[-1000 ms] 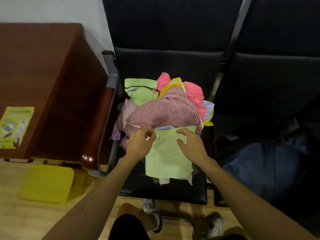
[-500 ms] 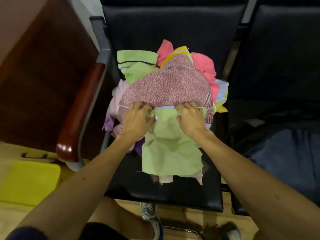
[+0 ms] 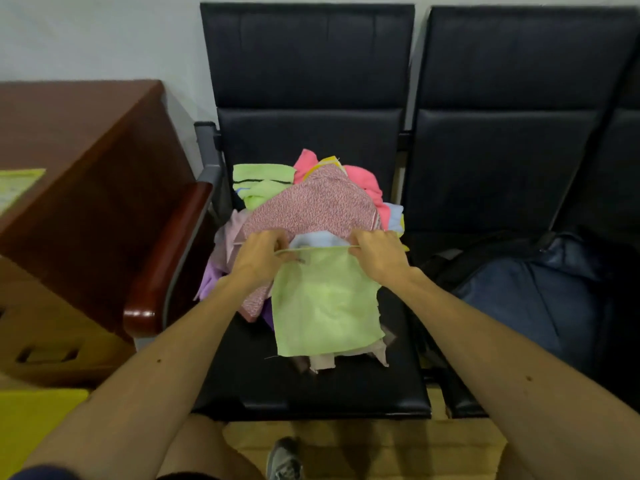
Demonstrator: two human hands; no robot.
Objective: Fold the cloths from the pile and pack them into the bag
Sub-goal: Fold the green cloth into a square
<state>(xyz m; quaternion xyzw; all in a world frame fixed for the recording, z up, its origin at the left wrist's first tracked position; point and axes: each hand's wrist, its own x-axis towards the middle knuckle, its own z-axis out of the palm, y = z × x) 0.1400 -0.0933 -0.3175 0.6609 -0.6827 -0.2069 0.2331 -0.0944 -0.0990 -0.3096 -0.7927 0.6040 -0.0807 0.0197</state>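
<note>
Two black padded chairs stand side by side against a pale wall; a dark red-brown wooden desk stands to their left. A dark blue bag lies on the seat of the right chair, well apart from the hands.

The cloth pile sits on the left chair's seat: pink speckled cloth on top, light green with a black stripe and bright pink behind, lilac and beige pieces at the edges.

A light green cloth lies spread on the near slope of the pile, its lower edge hanging towards the seat front.

Left hand pinches the cloth's top left corner, fingers curled. Right hand grips the top right corner likewise. The top edge is stretched taut between them.

Versus 0.5 s ago: the hands are wider apart, and pale blue fabric shows just behind the edge.

Yellow-green printed sheet on the desk: writing not readable. A yellow object lies on the floor at lower left. One grey shoe shows below the seat.
</note>
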